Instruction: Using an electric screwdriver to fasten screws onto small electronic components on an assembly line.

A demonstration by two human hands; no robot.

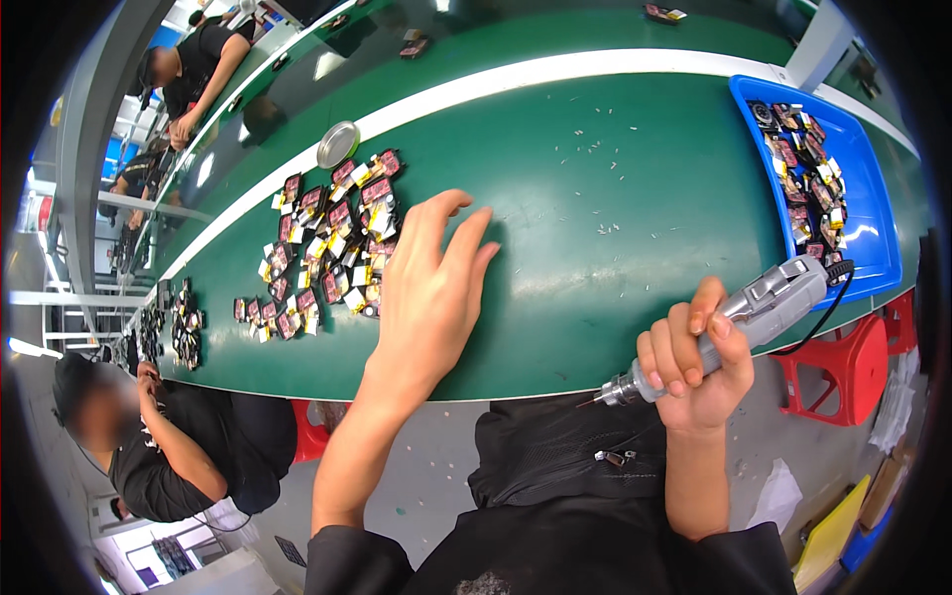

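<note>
My left hand point(431, 283) is above the green table, its fingers spread and slightly curled, with nothing in them. Just to its left lies a loose pile of small black parts point(322, 233) with pink and yellow faces; my hand hides part of the pile's right side. In my right hand point(694, 362), held at the table's near edge, is a grey electric screwdriver point(778, 296). The fingers wrap round its body, and its bit points left and slightly down, touching nothing. Tiny pale slivers point(600, 149), too small to name, are scattered over the table's middle.
A blue tray point(883, 203) at the right holds more black parts. Behind the pile stands a round metal dish point(338, 145). The screwdriver's black cord point(828, 322) hangs over the edge near a red stool point(853, 369). Co-workers sit at left point(178, 446) and far left point(203, 69).
</note>
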